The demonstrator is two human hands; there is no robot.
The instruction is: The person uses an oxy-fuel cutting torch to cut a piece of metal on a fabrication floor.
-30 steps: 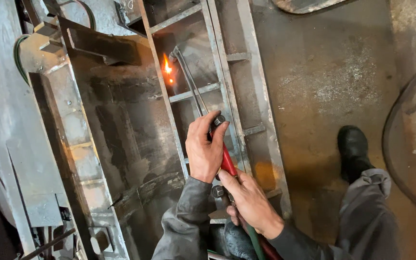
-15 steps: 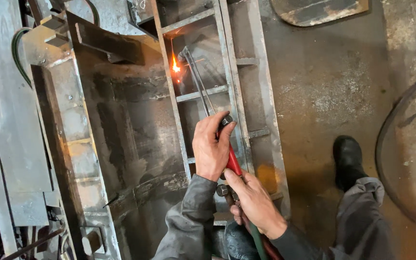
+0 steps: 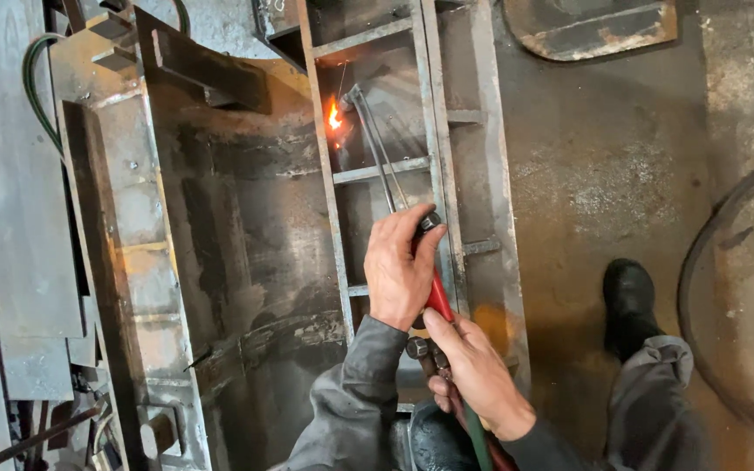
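I hold a cutting torch with a red handle and long thin metal tubes. My left hand grips the front of the handle near its black knob. Just behind it, my right hand grips the rear of the handle by the valves and hoses. The torch tip points away from me and an orange flame burns at it, against the left rail of a ladder-like steel frame lying on the floor.
A large rusty steel box structure stands left of the frame, with a green hose at its far end. My black boot rests on the concrete floor at right. A curved steel plate lies at the top right.
The view has drifted, so the frame and torch sit lower and further right in the picture. Both hands keep the same grip and the flame still burns at the rail.
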